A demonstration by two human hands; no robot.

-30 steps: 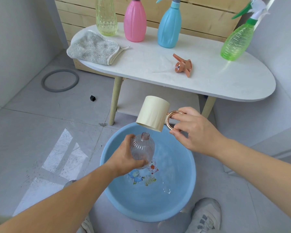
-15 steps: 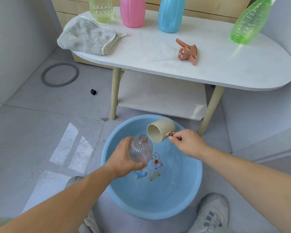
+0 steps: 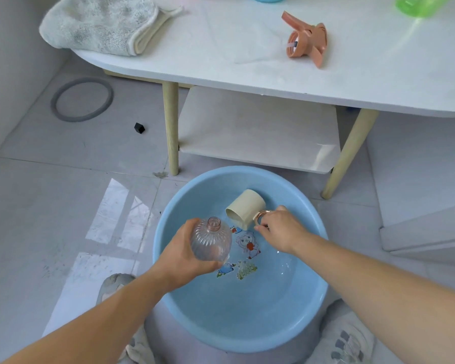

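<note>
A blue basin (image 3: 310, 306) with water and cartoon stickers on its bottom stands on the floor between my feet. My left hand (image 3: 184, 256) grips a clear ribbed bottle (image 3: 212, 241), neck open and pointing up, over the basin's left side. My right hand (image 3: 280, 227) holds a cream cup (image 3: 244, 207) by its copper ring handle (image 3: 260, 215). The cup is tipped on its side, mouth toward the lower left, down inside the basin at its far side.
A white oval table (image 3: 247, 74) with wooden legs and a lower shelf stands just beyond the basin. On it lie a grey cloth mitt (image 3: 100, 24) and an orange spray head (image 3: 306, 39). A grey ring (image 3: 82, 99) and a small black cube (image 3: 139, 127) lie on the floor.
My right hand has lowered the cup from above the bottle's neck down into the basin, tipping it sideways. The left hand keeps the bottle in place. The view has tilted down.
</note>
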